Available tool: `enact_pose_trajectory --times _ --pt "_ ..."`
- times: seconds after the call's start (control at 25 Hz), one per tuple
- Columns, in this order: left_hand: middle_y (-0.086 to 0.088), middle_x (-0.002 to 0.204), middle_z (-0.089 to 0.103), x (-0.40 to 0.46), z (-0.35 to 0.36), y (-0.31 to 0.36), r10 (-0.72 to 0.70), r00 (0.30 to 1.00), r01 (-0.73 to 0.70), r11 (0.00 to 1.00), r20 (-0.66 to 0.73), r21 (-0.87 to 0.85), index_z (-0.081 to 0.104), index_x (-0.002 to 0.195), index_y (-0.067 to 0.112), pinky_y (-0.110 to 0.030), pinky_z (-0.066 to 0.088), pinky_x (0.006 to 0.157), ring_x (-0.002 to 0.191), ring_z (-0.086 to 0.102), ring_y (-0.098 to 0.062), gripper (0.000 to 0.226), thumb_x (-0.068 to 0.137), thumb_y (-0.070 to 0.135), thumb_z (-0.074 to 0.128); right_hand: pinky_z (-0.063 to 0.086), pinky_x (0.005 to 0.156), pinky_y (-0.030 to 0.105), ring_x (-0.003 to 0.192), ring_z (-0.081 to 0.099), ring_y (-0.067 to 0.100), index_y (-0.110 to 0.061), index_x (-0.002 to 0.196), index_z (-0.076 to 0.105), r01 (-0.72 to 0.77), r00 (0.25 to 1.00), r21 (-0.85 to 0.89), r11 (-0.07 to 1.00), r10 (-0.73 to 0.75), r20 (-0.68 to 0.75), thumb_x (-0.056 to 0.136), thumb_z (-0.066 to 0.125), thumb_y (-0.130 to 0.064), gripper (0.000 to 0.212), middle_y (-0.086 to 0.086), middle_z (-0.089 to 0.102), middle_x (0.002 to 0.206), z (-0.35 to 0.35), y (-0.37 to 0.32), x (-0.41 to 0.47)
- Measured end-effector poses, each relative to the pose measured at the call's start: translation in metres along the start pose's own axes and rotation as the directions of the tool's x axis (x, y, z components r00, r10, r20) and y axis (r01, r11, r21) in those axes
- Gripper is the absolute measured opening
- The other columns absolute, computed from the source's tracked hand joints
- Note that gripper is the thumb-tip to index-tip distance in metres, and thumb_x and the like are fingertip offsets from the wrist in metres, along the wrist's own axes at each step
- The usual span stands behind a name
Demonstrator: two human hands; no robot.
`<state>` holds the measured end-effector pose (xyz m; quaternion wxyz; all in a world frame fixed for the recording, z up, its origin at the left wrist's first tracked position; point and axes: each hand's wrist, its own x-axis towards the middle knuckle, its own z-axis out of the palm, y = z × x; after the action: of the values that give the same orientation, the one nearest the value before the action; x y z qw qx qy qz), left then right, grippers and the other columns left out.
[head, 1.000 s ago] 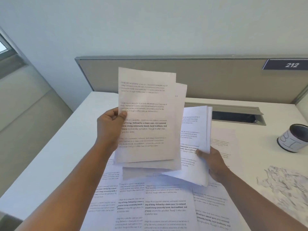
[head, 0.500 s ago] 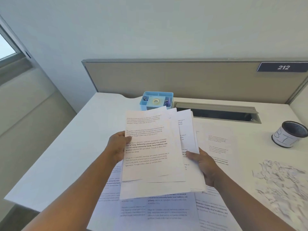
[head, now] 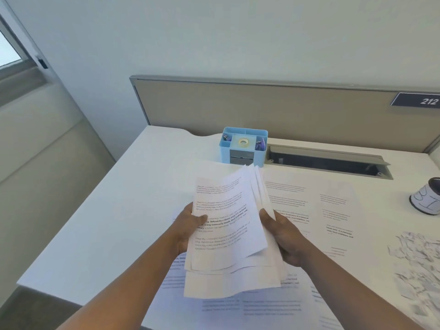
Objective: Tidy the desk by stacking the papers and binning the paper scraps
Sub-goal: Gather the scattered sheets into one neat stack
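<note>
Head view showed left hand (head: 190,231) and right hand (head: 283,236) pinching an uneven sheaf of papers (head: 228,232) mid-stacking; squaring its edges seemed next.

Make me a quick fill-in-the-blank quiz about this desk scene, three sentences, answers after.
1. The sheaf of papers is gripped by ____ hands, the left hand and right hand.
2. The desk organizer by the partition is light ____.
3. The paper scraps lie on the desk's ____ side.
Answers: both; blue; right
</note>
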<state>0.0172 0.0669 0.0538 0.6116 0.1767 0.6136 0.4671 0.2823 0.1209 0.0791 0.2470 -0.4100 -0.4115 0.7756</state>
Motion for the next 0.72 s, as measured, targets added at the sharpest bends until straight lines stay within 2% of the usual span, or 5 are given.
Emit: enact_pose_trajectory --times 0.12,0.32,0.52,0.64,0.72 --pt "-0.015 0.122 0.073 0.010 -0.030 -0.006 -0.026 0.999 0.026 1.000 0.048 0.006 0.059 0.136 0.015 -0.063 0.056 0.091 0.109 0.071 -0.041 0.042 0.101 -0.007 0.051 0.059 0.088 0.043 0.115 0.070 0.031 -0.017 0.137 0.059 -0.016 1.000 0.008 1.000 0.017 -0.022 0.104 0.051 -0.038 0.039 0.010 0.072 0.127 0.025 0.008 0.011" --pt "-0.020 0.133 0.067 0.019 -0.057 -0.014 -0.063 0.971 0.083 0.993 0.230 -0.080 0.056 0.140 0.011 -0.056 0.056 0.090 0.118 0.066 -0.044 0.048 0.096 -0.004 0.063 0.053 0.102 0.053 0.122 0.066 0.035 -0.014 0.138 0.059 -0.044 0.998 0.061 0.997 0.046 -0.033 0.104 0.050 -0.040 0.044 0.014 0.068 0.133 0.057 0.013 0.027" --pt "-0.023 0.136 0.064 0.018 -0.079 -0.007 -0.079 0.942 0.134 0.979 0.326 -0.151 0.058 0.139 0.005 -0.054 0.057 0.089 0.119 0.064 -0.044 0.051 0.090 -0.001 0.070 0.054 0.101 0.053 0.121 0.066 0.037 -0.013 0.137 0.061 -0.068 0.996 0.067 0.995 0.071 -0.051 0.100 0.053 -0.044 0.049 0.016 0.069 0.131 0.068 0.008 0.034" --pt "-0.021 0.137 0.064 0.023 -0.088 -0.002 -0.009 0.954 0.062 0.984 0.299 -0.167 0.056 0.140 0.009 -0.065 0.050 0.100 0.123 0.063 -0.045 0.060 0.085 -0.005 0.075 0.045 0.110 0.060 0.124 0.063 0.039 -0.016 0.138 0.062 -0.131 0.990 0.072 0.989 0.135 -0.049 0.099 0.051 -0.053 0.055 0.015 0.067 0.134 0.067 0.010 0.037" --pt "-0.019 0.136 0.065 0.023 -0.090 0.001 0.062 0.965 -0.031 0.992 0.254 -0.126 0.054 0.140 0.011 -0.069 0.047 0.101 0.122 0.064 -0.044 0.065 0.082 -0.007 0.078 0.043 0.111 0.059 0.125 0.062 0.040 -0.017 0.138 0.062 -0.142 0.989 0.130 0.981 0.145 -0.017 0.102 0.050 -0.048 0.049 0.016 0.066 0.135 0.070 0.012 0.037"
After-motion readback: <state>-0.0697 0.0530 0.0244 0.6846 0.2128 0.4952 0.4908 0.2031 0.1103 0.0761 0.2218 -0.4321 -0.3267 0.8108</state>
